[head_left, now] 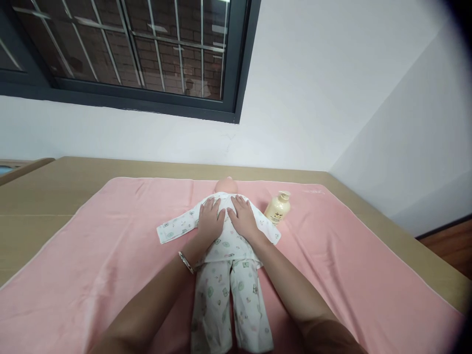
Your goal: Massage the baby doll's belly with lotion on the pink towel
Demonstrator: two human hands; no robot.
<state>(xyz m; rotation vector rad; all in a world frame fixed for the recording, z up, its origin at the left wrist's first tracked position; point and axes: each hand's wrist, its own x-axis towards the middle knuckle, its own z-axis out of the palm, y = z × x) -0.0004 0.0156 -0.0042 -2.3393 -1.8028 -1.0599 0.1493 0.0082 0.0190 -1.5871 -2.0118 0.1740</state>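
A baby doll lies stretched out, its head toward the wall. It wears a white long-sleeved top and matching trousers, both printed with small green and pink figures. My left hand rests flat on the left side of the chest, fingers spread. On the right side of the chest, my right hand also lies flat with its fingers stretched out. Both palms face down on the cloth. A bracelet circles my left wrist. The doll's left-hand sleeve reaches out sideways; my right arm partly covers the other side.
A pink blanket spreads under the doll over a wooden surface. Right of the doll's shoulder is a cream pump bottle. Beyond stands a white wall with a dark-framed, barred window.
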